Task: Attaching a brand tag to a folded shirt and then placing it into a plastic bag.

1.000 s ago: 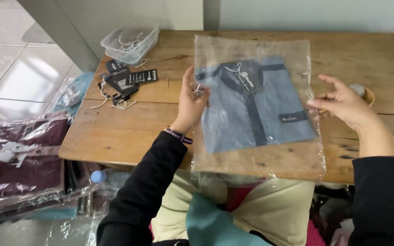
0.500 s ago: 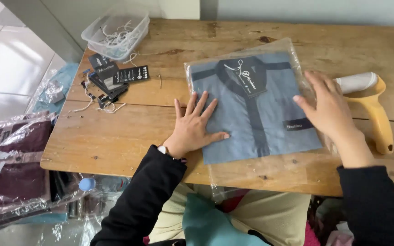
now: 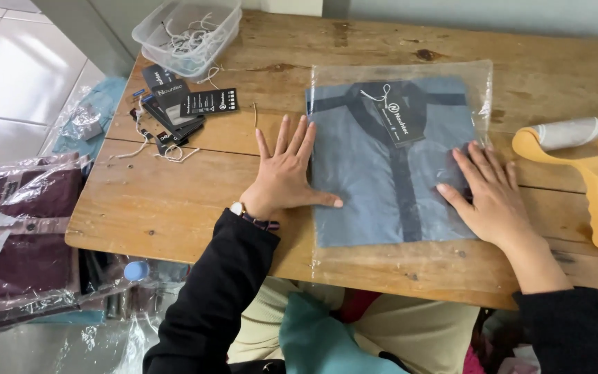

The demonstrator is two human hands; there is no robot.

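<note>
Two bare hands lie flat on the worn wooden desk, both in black sleeves. Nearest the wearer, the right hand presses palm down, its grip fully spread and closed on nothing, on the lower right part of the clear plastic bag that holds a folded grey-blue shirt with dark navy placket and collar band. The left hand, a watch at its wrist, is likewise spread flat with nothing grasped; its palm rests on the wood and its thumb reaches onto the bag's left edge. The bagged shirt lies flat in the middle of the desk, its open lower end reaching the near edge, and a dark paper tag on a white string sits at its collar.

To the right, just beside the bag, lies a yellow-handled lint roller with a white roll. To the left of the left hand, a loose pile of black card tags with white strings is spread on the wood. Beyond them, at the far left corner, stands a clear plastic tub holding white strings.

Off the desk on the left, dark maroon garments in clear plastic bags are stacked low beside the white tiled floor.
</note>
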